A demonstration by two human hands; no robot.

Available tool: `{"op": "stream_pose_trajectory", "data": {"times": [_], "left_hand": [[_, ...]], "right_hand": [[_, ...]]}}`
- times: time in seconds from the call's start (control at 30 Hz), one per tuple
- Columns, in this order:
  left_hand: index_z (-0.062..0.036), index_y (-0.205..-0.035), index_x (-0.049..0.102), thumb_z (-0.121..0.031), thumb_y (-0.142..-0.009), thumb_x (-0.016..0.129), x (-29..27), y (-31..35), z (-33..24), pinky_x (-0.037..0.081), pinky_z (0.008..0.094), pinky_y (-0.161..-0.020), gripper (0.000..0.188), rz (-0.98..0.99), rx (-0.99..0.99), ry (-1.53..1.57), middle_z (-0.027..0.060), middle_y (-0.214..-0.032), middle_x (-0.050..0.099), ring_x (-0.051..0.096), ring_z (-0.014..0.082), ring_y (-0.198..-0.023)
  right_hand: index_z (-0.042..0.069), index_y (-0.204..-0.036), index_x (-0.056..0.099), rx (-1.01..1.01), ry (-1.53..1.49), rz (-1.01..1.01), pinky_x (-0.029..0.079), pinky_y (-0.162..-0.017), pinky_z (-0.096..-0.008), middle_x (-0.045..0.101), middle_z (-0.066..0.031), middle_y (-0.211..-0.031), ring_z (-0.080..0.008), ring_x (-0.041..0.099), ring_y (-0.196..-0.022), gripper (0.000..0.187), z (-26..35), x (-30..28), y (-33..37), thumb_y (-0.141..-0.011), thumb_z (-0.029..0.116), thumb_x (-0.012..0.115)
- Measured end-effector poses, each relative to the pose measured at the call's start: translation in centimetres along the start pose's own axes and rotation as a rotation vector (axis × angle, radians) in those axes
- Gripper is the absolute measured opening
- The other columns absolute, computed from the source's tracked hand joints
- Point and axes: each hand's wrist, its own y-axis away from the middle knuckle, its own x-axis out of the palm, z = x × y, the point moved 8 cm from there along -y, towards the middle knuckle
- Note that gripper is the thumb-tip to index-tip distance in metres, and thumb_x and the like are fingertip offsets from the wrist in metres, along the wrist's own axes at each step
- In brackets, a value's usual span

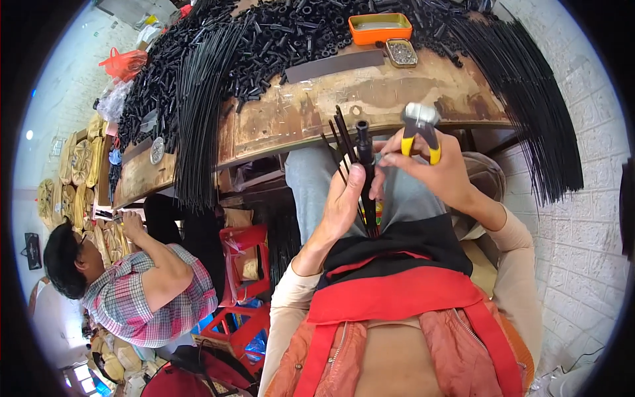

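My left hand is wrapped round a black stepped tube with a round opening at its top. Several thin black rods stick up from the same grip, beside the tube. In my right hand is a pair of pliers with black and yellow handles; their metal head points away from me and is smeared by motion. The right fingertips are close together next to the tube. Whether they also pinch some small piece there, I cannot make out. Both hands are over my lap, just in front of the bench edge.
The worn wooden bench carries heaped black tube parts, an orange tray and a small tin of metal bits. Long rod bundles overhang its edge. Another person works at left, near red stools.
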Motion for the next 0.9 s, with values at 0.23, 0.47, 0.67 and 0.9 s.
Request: {"op": "stream_pose_trajectory", "data": {"times": [0.23, 0.47, 0.67, 0.9], "left_hand": [[0.0043, -0.132, 0.045, -0.055, -0.100, 0.034, 1.2, 0.8, -0.6, 0.039, 0.0254, -0.064, 0.069, 0.081, 0.044, -0.097, 0.0003, -0.072, 0.047, 0.044, 0.0085, -0.066], [0.0054, -0.131, 0.045, -0.056, -0.100, 0.035, 0.7, 1.1, -0.4, 0.040, 0.0256, -0.064, 0.069, 0.053, 0.037, -0.070, -0.0005, -0.069, 0.046, 0.043, 0.0087, -0.064], [0.0048, -0.130, 0.045, -0.057, -0.099, 0.037, 0.6, 1.1, -0.6, 0.040, 0.0255, -0.065, 0.069, 0.077, 0.041, -0.059, 0.0000, -0.069, 0.047, 0.043, 0.0089, -0.065], [0.0034, -0.130, 0.045, -0.054, -0.100, 0.037, 0.1, 1.2, -0.1, 0.041, 0.0259, -0.065, 0.065, 0.075, 0.049, -0.036, 0.0013, -0.073, 0.048, 0.044, 0.0092, -0.066]], "right_hand": [[-0.003, -0.097, 0.065, 0.000, 0.069, -0.032, 0.050, -0.084, -0.0275, 0.069, -0.0056, -0.091, -0.0160, 0.067, -0.098, 0.013, 0.4, 0.2, 1.4, -0.084, -0.003, 0.068], [-0.002, -0.098, 0.064, -0.050, 0.149, -0.012, 0.050, -0.081, -0.0262, 0.071, -0.0053, -0.089, -0.0117, 0.066, -0.092, 0.016, 0.9, 0.5, 1.6, -0.084, 0.002, 0.071], [0.001, -0.102, 0.063, -0.117, 0.276, -0.020, 0.050, -0.075, -0.0234, 0.072, -0.0043, -0.090, -0.0076, 0.065, -0.084, 0.022, 1.3, 0.7, 1.4, -0.083, 0.006, 0.073], [0.002, -0.101, 0.064, -0.193, 0.285, -0.051, 0.051, -0.074, -0.0237, 0.072, -0.0038, -0.091, -0.0072, 0.066, -0.082, 0.022, 1.3, 0.7, 1.3, -0.083, 0.008, 0.074]]}}
